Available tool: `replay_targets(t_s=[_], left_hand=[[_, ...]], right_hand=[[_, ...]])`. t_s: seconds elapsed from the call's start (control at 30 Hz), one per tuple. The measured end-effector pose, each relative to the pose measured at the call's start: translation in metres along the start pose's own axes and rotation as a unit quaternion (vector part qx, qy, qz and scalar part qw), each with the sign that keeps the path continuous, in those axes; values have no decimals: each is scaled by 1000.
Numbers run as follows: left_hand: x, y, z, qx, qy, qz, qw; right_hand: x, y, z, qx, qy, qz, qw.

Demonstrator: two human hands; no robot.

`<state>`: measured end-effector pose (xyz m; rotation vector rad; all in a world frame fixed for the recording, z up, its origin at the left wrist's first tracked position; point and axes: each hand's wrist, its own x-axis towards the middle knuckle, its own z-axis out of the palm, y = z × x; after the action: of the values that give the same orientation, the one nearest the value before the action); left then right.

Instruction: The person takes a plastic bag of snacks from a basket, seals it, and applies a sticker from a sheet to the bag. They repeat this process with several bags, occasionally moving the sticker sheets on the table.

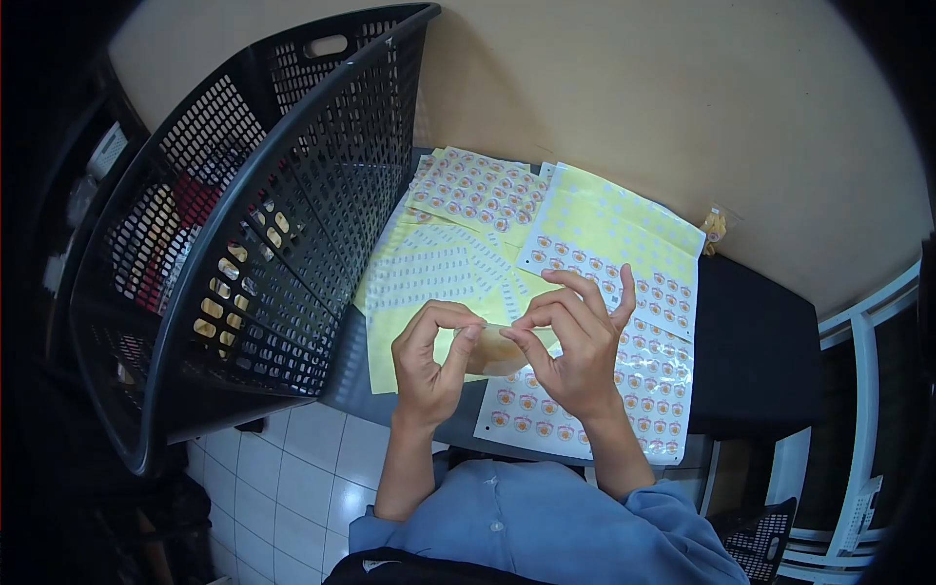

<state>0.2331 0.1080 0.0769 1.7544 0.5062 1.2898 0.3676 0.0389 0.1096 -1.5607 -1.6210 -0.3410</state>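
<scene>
Both hands meet over the middle of the table, pinching the top edge of a small clear bag (495, 355) that hangs between them. My left hand (436, 356) grips its left corner with thumb and index finger. On the other corner, my right hand (575, 341) pinches with thumb and index finger, its little finger raised. Something pale orange shows blurred in the bag. Beneath the hands lie sticker sheets (653, 375) with rows of round orange and pink stickers, a yellow backing sheet (385, 346) and strips of small printed labels (424, 273).
A large dark perforated basket (322, 195) with bagged items inside stands at the left. Another sticker stack (478, 185) lies at the table's back. A small bag of yellow items (717, 226) sits by the wall, beside a black surface (760, 341) at the right.
</scene>
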Motion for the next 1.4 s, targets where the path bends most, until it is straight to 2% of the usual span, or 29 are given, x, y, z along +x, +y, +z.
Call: replay_targets(t_s=[0.1, 0.13, 0.17, 0.2, 0.27, 0.3, 0.33, 0.4, 0.47, 0.5, 0.53, 0.57, 0.6, 0.63, 0.67, 0.7, 0.73, 0.8, 0.83, 0.9, 0.93, 1.0, 1.23, 1.4], left_hand=[[0, -4, -4, -14, 17, -5, 1000], [-3, -7, -7, -51, -12, -4, 999], [-4, -8, -9, -88, -40, -4, 995], [-6, -6, -10, -88, -40, -4, 995], [-6, 2, -10, -42, -84, -25, 995], [-12, 1, -12, -49, -132, -72, 987], [-16, -2, -14, -49, -130, -72, 988], [-23, -13, -18, -55, -175, -209, 961], [-33, -36, -20, -89, -150, -219, 960], [-34, -42, -22, -186, -89, -250, 946], [-34, -47, -24, -281, -27, -275, 919], [-34, -52, -27, -331, -5, -313, 890], [-35, -61, -30, -332, -4, -313, 890], [-37, -74, -31, -502, 11, -306, 808], [-37, -84, -32, -655, 26, -288, 698], [-38, -89, -31, -676, 67, -317, 662], [-41, -99, -30, -676, 67, -316, 662], [-47, -118, -32, -769, 82, -320, 547], [-50, -123, -34, -769, 78, -303, 557], [-49, -125, -35, -788, 77, -294, 536], [-48, -126, -35, -805, 75, -286, 514], [-48, -126, -36, -807, 79, -283, 512], [-48, -127, -36, -803, 84, -277, 520], [-50, -132, -37, -803, 84, -278, 520]], right_hand=[[2, 2, -2, 37, -16, -1, 999], [2, 4, -2, 37, -17, -2, 999], [0, 7, -1, 97, -41, 18, 994], [-1, 9, -1, 156, -65, 38, 985], [-1, 12, 1, 176, -83, 52, 979], [-2, 13, 3, 233, -113, 83, 962], [-3, 14, 6, 289, -142, 114, 940], [-4, 23, 14, 270, -176, 83, 943], [2, 36, 24, 398, -182, 101, 894], [4, 53, 35, 433, -172, 107, 878], [8, 67, 42, 433, -159, 162, 872], [15, 81, 49, 326, -151, 225, 906], [18, 102, 62, 279, -128, 233, 923], [21, 124, 76, 231, -105, 239, 937], [26, 142, 85, 186, -98, 240, 948], [33, 153, 92, 141, -91, 239, 956], [38, 163, 98, 140, -91, 239, 957], [48, 174, 106, 18, -144, 197, 970], [51, 178, 111, 18, -145, 197, 969], [56, 182, 120, -67, -166, 95, 979], [59, 184, 124, -66, -167, 95, 979], [62, 187, 131, -170, -231, 69, 955], [58, 185, 139, -161, -220, 62, 960], [60, 179, 135, -140, -244, 110, 953]])
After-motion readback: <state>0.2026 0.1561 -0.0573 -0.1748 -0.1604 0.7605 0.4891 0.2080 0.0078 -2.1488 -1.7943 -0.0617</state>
